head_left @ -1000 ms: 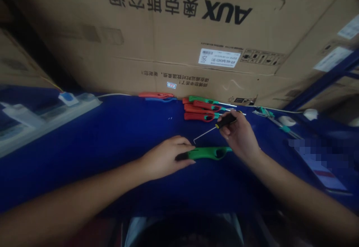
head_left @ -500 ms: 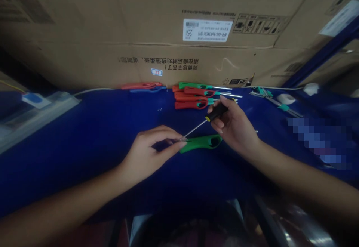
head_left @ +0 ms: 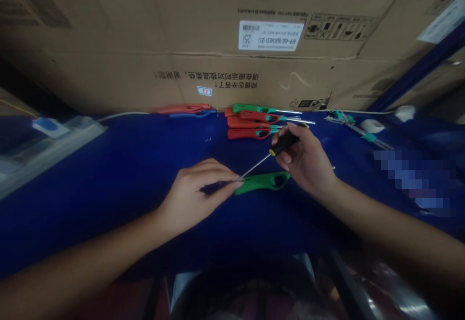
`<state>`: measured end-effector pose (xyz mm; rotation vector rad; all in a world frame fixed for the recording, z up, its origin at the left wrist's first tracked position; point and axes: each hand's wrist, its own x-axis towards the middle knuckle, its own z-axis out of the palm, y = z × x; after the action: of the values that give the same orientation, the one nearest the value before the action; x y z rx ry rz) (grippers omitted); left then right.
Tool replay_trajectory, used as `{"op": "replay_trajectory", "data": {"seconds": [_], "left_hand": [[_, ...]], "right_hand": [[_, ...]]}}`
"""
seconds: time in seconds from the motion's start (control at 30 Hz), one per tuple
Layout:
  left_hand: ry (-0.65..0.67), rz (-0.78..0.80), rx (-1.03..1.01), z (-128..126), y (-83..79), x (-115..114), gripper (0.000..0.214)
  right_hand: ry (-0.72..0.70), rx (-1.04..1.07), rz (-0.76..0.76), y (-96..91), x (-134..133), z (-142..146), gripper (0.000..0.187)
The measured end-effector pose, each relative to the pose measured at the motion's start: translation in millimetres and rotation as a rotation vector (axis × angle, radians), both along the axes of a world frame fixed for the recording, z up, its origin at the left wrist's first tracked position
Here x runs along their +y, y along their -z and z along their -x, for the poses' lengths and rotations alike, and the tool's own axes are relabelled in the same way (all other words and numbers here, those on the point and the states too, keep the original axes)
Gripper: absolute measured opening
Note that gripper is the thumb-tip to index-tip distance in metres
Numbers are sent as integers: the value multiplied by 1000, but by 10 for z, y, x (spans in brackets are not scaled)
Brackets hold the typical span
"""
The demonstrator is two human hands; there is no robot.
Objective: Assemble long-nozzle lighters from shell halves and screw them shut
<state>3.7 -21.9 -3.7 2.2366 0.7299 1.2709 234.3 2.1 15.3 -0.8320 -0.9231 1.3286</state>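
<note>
My right hand [head_left: 305,158] is wrapped around the black and yellow handle of a screwdriver [head_left: 286,142], its thin metal shaft slanting down to the left. At the screwdriver's tip, the thumb and fingers of my left hand [head_left: 203,191] are pinched together; whatever is between them is too small to make out. Just beneath the tip lies a green lighter [head_left: 260,182] with a long handle and a trigger opening, flat on the blue surface. Its handle end is close to my left fingertips, and my right hand covers its front part.
Several red, orange and green long lighters [head_left: 250,122] lie piled at the back. Red and blue handle shells [head_left: 192,111] rest left of them. Metal rods with teal parts [head_left: 358,129] and a white roll [head_left: 372,126] lie at right. A cardboard box [head_left: 203,34] walls off the back.
Both hands hold nearly the same pose, with the screwdriver tip still at my left fingertips. The whole view has shifted slightly; the lighters lie as before.
</note>
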Motion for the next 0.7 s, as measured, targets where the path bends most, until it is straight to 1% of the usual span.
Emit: {"op": "replay_trajectory", "data": {"seconds": [0.2,0.3,0.43,0.6,0.63,0.7], "left_hand": [[34,20,51,1,27,2,7],[60,71,96,-7,36,-16,7],[105,128,161,-24,55,-42,10],[159,211,211,-32,116,-46,9],[175,227,210,-32,125,-44,8],[214,253,193,-31,131,-39,7]], "right_hand": [[-8,-111,-175,-58,-55,-4,23],[-38,-191,-310,-99,-125,-41,19],[-167,-392,-496,-179,-251,-105,13],[-353,-685,-621,-384,-345,-80,4],[-372,-745,-647,-423,-350,-60,6],[-378,-815,-702,-467,-353,-13,18]]}}
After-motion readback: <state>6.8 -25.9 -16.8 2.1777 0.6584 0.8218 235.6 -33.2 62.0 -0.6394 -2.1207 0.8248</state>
